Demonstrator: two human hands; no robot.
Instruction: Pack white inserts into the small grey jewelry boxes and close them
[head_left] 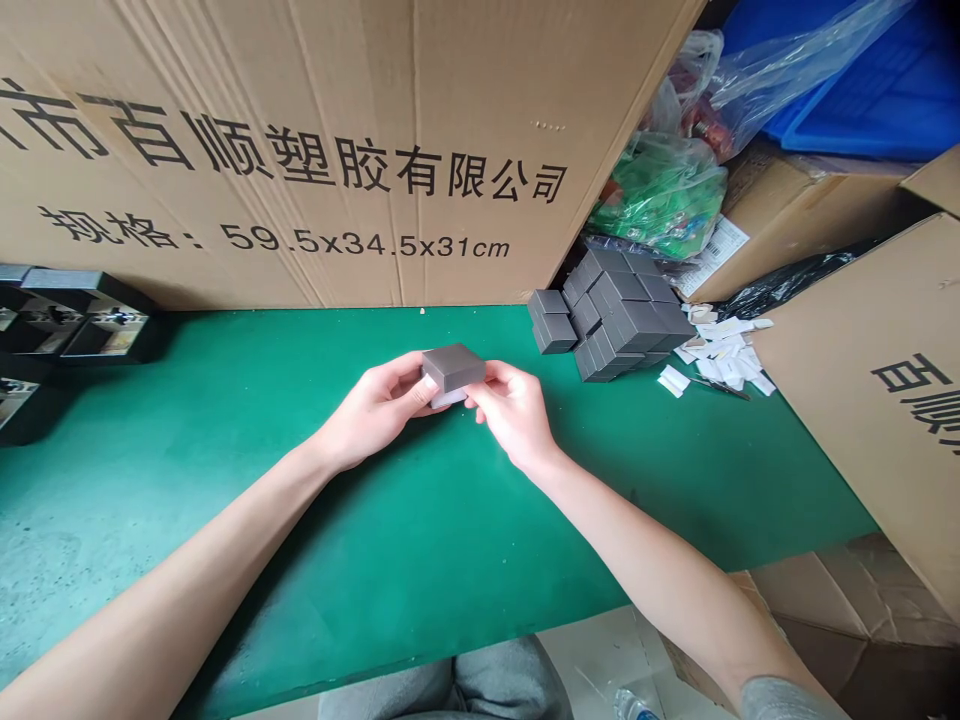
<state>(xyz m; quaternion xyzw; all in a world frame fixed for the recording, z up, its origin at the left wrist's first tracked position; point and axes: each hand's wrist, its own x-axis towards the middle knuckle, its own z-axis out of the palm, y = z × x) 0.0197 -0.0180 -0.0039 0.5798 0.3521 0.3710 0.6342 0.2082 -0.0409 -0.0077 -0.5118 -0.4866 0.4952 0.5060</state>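
Note:
A small dark grey box (454, 366) is held above the middle of the green table, between my two hands. Its lower part shows a white or pale edge beneath the grey top. My left hand (381, 408) is closed round its left side, thumb on the front face. On the opposite side, my right hand (517, 408) pinches the right edge near the pale part. The fingertips behind and under the box are hidden. To the right of my hands stands a stack of similar grey boxes (630, 310), with a smaller pile (552, 320) against its left side.
A large printed cardboard carton (337, 60) walls off the table's back. White paper pieces (724, 360) lie right of the stack. Black open cases (105, 320) sit at far left. Bagged green items (660, 195), a blue bin (862, 100) and another carton (885, 350) crowd the right.

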